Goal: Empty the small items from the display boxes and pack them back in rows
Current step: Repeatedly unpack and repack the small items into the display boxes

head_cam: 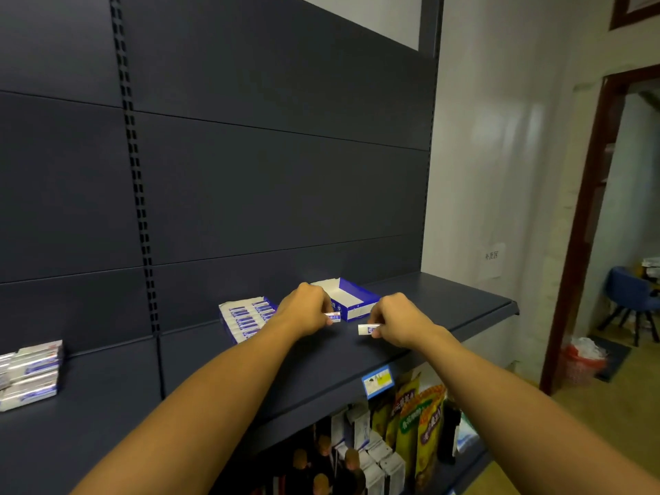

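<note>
Two blue display boxes stand on the dark shelf (446, 301). The left box (243, 321) is filled with rows of small white and blue erasers. The right box (351, 296) shows a bare white inside. My left hand (307, 312) pinches one eraser (333, 317) just in front of the right box. My right hand (394, 321) pinches another eraser (368, 329) low over the shelf, a little right of the first.
A stack of white and blue packs (30, 373) lies at the far left of the shelf. A lower shelf holds snack bags (416, 419) and small boxes. A price tag (376, 382) hangs on the shelf edge. A doorway, blue chair (628, 298) and red bin (582, 362) stand right.
</note>
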### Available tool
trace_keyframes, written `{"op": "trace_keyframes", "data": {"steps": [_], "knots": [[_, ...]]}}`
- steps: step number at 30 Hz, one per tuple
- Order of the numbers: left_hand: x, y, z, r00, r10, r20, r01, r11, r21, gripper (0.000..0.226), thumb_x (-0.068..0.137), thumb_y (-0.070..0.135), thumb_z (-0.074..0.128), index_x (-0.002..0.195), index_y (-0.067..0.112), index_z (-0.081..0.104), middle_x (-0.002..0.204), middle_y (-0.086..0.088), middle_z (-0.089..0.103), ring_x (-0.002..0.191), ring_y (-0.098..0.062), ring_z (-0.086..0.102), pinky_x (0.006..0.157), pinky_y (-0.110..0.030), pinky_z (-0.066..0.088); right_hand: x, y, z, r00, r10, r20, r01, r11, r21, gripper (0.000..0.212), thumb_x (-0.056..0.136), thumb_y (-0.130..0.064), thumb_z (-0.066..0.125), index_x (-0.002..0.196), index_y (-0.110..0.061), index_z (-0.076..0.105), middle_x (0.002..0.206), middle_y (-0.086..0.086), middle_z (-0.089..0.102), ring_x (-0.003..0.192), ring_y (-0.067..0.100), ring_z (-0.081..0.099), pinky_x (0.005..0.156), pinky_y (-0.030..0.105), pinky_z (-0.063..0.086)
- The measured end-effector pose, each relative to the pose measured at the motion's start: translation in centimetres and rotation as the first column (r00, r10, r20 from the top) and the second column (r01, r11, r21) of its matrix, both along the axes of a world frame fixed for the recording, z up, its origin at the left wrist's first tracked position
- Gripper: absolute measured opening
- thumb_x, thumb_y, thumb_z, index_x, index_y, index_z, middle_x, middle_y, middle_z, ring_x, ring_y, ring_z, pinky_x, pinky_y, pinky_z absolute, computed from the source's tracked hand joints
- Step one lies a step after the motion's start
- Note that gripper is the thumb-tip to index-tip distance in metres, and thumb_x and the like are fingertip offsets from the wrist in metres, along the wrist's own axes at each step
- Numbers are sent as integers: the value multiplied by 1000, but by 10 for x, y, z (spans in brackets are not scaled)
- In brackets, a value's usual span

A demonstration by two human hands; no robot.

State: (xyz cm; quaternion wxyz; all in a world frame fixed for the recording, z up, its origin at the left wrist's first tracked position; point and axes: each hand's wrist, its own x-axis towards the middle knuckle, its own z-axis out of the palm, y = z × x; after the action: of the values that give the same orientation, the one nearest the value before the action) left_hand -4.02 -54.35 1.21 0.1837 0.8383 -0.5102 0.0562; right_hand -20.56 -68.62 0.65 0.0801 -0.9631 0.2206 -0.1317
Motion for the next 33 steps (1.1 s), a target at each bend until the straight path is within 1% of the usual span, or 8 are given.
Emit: {"op": "trace_keyframes", "data": {"steps": [3, 8, 11, 15, 20, 23, 27, 33], "knots": [[19, -28, 3, 1000, 12, -3, -12, 1000, 1, 21, 90, 30, 73, 107, 18, 71, 111, -2, 69, 99, -17, 63, 86, -38, 58, 20, -29, 5, 1000, 20, -6, -20, 1000, 11, 28, 89, -27, 74, 115, -16, 71, 123, 4, 65, 114, 20, 60, 89, 34, 56], [48, -67, 13, 997, 68, 22, -68, 997, -20, 23, 90, 28, 73, 110, 19, 71, 118, -4, 69, 103, -18, 65, 85, -37, 59, 52, -73, 20, 999, 50, -5, -50, 999, 7, 19, 88, -24, 74, 106, -17, 74, 117, 4, 68, 104, 21, 64, 85, 37, 59], [63, -87, 13, 995, 95, -9, -96, 994, -60, 22, 90, 24, 73, 110, 17, 72, 118, -5, 70, 103, -19, 66, 84, -36, 60, 68, -96, 22, 998, 58, 23, -59, 998, 20, 15, 88, -21, 73, 102, -17, 75, 111, 4, 70, 97, 21, 67, 81, 38, 60], [80, -104, 10, 993, 118, -28, -119, 992, -45, 22, 89, 23, 75, 110, 17, 73, 115, -5, 71, 100, -18, 67, 85, -35, 60, 89, -120, 18, 996, 83, -12, -83, 996, 41, 14, 89, -20, 72, 103, -18, 73, 110, 3, 70, 95, 20, 68, 81, 35, 61], [104, -124, 3, 980, 200, -25, -201, 978, -50, 19, 90, 24, 74, 108, 17, 74, 111, -3, 72, 94, -16, 67, 84, -32, 60, 123, -150, 17, 991, 135, -8, -135, 990, 50, 16, 87, -19, 73, 102, -21, 73, 107, 0, 70, 89, 15, 67, 76, 29, 60], [116, -138, -1, 970, 244, -16, -245, 969, -41, 20, 91, 23, 72, 110, 16, 74, 109, -3, 72, 90, -14, 66, 84, -32, 59, 146, -172, 18, 982, 191, -4, -190, 981, 40, 16, 87, -19, 72, 103, -22, 73, 106, -2, 69, 91, 14, 66, 74, 27, 58], [125, -156, 0, 950, 313, -2, -312, 948, -65, 19, 92, 18, 71, 110, 14, 75, 108, -4, 72, 91, -17, 67, 85, -35, 60, 175, -199, 19, 960, 280, 4, -280, 960, 17, 16, 88, -19, 70, 103, -22, 73, 103, -3, 69, 90, 15, 65, 78, 31, 60], [132, -179, 1, 912, 411, 0, -410, 909, -72, 25, 92, 21, 73, 113, 10, 74, 110, -7, 72, 95, -19, 67, 89, -36, 58, 211, -228, 15, 906, 422, 21, -423, 906, 25, 12, 88, -17, 68, 98, -23, 73, 100, -4, 69, 87, 14, 64, 68, 26, 56]]}}
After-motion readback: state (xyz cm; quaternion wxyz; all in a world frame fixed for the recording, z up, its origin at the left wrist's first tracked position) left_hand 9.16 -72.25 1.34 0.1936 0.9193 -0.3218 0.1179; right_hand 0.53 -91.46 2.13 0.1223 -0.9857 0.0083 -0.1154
